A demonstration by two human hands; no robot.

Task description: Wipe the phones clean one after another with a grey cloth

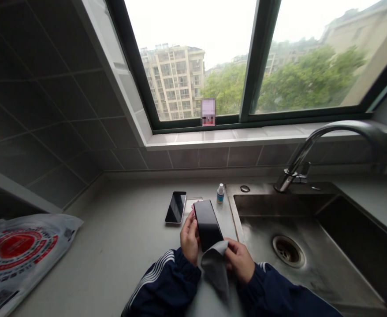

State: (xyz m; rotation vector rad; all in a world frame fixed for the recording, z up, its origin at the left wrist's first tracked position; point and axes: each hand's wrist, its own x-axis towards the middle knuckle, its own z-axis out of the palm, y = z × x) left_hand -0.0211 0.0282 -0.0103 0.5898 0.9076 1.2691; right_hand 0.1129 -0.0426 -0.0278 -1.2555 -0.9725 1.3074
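My left hand [189, 237] is closed around the left edge of a black smartphone [208, 223], which is tilted with its dark screen towards me. A grey cloth [217, 268] is pinched in my right hand [240, 259] and hangs down below it. The top of the cloth lies over the phone's lower right corner. Beyond my left hand a second smartphone [176, 207] with a pale edge lies flat on the counter. A small white-capped bottle with a blue label [220, 193] stands upright behind the held phone. Something clear and flat, partly hidden, lies between the two phones.
To the right is a steel sink [262, 207] with a drain [288, 251] and a tall curved faucet [299, 154]. A printed plastic bag [24, 259] rests at the left on the pale counter [114, 246]. A tiled wall and a window [193, 66] border the back.
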